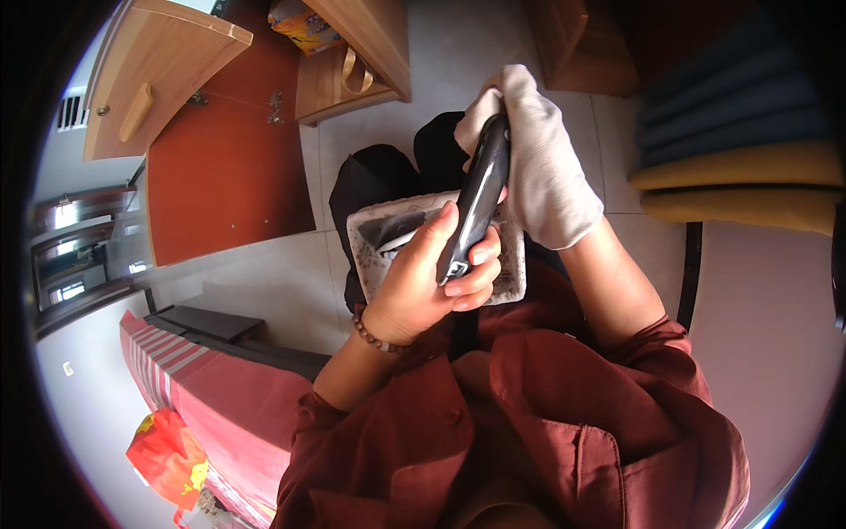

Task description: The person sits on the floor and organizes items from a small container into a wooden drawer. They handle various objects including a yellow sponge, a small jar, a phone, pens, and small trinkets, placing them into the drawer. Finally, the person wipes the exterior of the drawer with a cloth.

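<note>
A slim, glossy black handheld device [479,188] is held at a tilt above my lap, a small silver-edged part at its lower end. My left hand [429,271] grips that lower end, fingers wrapped around it and thumb along the side. Over my right hand [538,159] a whitish cloth covering, like a sock or mitt, reaches to the wrist. The covered fingers close around the device's upper end. Beneath it, a pale patterned basket [512,284] rests on my lap. Inside lie a dark grey item [390,228] and a white item [400,243], both partly hidden.
A wooden cabinet door [178,59] stands at the upper left near a reddish-brown panel [225,185]. Ahead is a wooden cabinet [357,86] with a colourful bag [304,26]. A red-covered bed or bench [238,403] bearing a red bag [168,456] lies left; yellow-brown cushions [740,185] lie right.
</note>
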A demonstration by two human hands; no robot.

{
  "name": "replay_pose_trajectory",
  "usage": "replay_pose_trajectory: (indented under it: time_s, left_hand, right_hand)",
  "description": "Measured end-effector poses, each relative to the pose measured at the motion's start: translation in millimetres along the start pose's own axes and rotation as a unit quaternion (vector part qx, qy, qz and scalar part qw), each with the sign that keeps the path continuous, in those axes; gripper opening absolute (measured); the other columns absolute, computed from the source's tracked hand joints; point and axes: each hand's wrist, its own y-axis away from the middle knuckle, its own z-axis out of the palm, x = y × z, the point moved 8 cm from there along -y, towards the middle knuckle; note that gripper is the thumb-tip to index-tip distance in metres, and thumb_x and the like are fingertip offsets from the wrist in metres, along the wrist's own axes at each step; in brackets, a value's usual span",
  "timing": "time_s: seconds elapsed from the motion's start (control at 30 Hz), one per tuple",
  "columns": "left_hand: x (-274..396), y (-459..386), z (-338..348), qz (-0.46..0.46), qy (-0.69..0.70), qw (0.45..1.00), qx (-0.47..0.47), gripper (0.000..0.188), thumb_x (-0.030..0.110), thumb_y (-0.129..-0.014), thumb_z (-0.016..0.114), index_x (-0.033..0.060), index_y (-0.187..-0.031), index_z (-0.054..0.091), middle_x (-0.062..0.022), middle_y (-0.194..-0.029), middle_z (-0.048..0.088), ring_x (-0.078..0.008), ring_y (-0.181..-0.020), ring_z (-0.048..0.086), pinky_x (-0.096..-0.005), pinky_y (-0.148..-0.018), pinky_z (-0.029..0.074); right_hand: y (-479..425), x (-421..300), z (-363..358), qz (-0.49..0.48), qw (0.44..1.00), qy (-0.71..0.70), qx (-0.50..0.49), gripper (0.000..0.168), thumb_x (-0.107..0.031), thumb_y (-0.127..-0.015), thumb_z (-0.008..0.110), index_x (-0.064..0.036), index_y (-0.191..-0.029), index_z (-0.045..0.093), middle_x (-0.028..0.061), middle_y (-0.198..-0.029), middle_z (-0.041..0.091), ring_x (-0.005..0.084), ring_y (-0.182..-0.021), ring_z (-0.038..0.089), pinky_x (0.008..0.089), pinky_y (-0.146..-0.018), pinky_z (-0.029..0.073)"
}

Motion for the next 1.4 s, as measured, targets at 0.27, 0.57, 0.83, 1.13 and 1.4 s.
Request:
replay_pose_trajectory:
  time_s: [0.27,0.57,0.83,1.13,1.4]
  left_hand:
    - [18,-8,5,0.119,-0.265,0.947,0.140,0.055,0.048,-0.102,0.025,0.0025,-0.082,0.048,-0.0046,-0.056,0.042,-0.0130,-0.045,0.037,-0.0292,-0.046,0.036]
    - [33,-5,1,0.141,-0.408,0.885,0.171,0.036,0.030,-0.105,0.031,-0.0001,-0.115,0.048,-0.0084,-0.070,0.054,-0.0144,-0.047,0.046,-0.0285,-0.049,0.043]
    - [38,-2,21,0.253,-0.724,0.618,0.175,0.039,0.018,-0.101,0.044,-0.0017,-0.134,0.041,-0.0136,-0.077,0.060,-0.0203,-0.064,0.057,-0.0326,-0.062,0.047]
    - [111,27,25,0.350,-0.714,0.578,0.185,0.068,0.012,-0.066,0.086,-0.0005,-0.124,0.052,-0.0074,-0.101,0.065,-0.0141,-0.093,0.062,-0.0265,-0.081,0.051]
    - [73,1,22,0.441,-0.427,0.784,0.091,0.084,0.039,-0.077,0.076,-0.0063,-0.136,0.036,-0.0152,-0.114,0.062,-0.0215,-0.107,0.060,-0.0320,-0.094,0.047]
  right_hand:
    - [21,-48,14,-0.441,0.806,0.393,0.042,0.012,-0.011,-0.085,0.043,-0.002,-0.085,0.051,0.0093,-0.074,0.052,0.0209,-0.065,0.055,0.0293,-0.063,0.045]
    - [18,-31,28,-0.209,0.630,0.732,0.153,0.013,0.000,-0.071,0.056,-0.001,-0.083,0.050,0.0118,-0.081,0.050,0.0262,-0.075,0.057,0.0305,-0.063,0.046]
    - [12,-40,-1,-0.145,0.945,0.277,0.094,0.007,0.001,-0.074,0.056,-0.001,-0.074,0.049,0.0138,-0.077,0.052,0.0292,-0.070,0.050,0.0333,-0.067,0.044]
    - [34,-23,-9,-0.317,0.890,0.324,-0.056,0.020,0.004,-0.082,0.060,0.000,-0.100,0.052,0.0093,-0.094,0.066,0.0122,-0.078,0.062,0.0258,-0.068,0.051]
    - [43,-24,-9,-0.352,0.891,0.262,0.112,0.015,-0.018,-0.089,0.056,-0.004,-0.086,0.061,0.0073,-0.081,0.063,0.0146,-0.068,0.061,0.0277,-0.059,0.048]
